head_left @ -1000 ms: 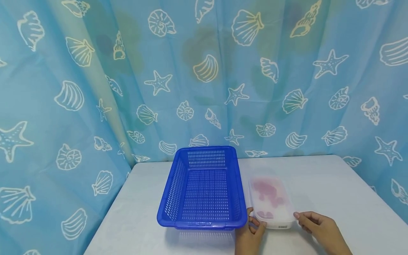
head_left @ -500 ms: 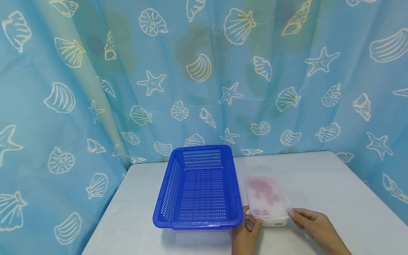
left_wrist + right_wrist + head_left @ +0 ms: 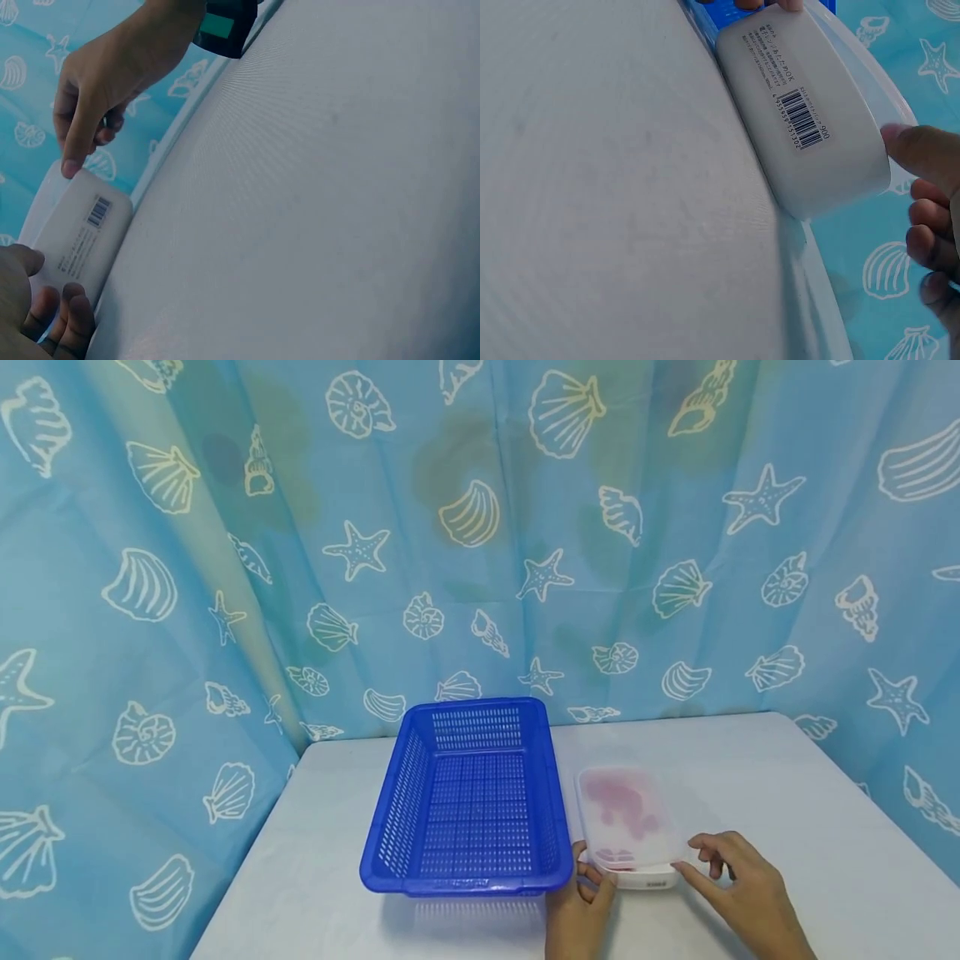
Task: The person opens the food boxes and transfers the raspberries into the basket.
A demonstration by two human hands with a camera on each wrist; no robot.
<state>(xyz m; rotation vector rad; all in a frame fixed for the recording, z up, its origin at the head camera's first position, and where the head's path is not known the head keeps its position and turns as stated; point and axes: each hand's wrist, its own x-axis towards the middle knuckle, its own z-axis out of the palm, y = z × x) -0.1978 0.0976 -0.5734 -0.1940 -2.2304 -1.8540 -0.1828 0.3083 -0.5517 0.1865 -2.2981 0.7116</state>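
Note:
A white plastic food container (image 3: 648,881) with a barcode and printed text stands on the table. Its translucent lid (image 3: 637,827), through which pink shapes show, lies over the top; at the near side a gap with a bit of red shows under the lid edge. My left hand (image 3: 579,910) grips the near left corner, thumb in front and fingers at the side. At the near right corner the thumb of my right hand (image 3: 738,889) touches the lid edge, while its other fingers are bent loosely, apart from the container, as the right wrist view (image 3: 930,202) also shows.
Left of the container stands a blue perforated plastic basket (image 3: 480,810), close to my left hand. Both are on a white-covered table (image 3: 780,793). Behind and beside it hangs a blue curtain (image 3: 390,635) with white shell prints.
My right index finger has come away from the lid corner, leaving the thumb there. The lid's near edge has risen, showing a gap. My left hand keeps its grip.

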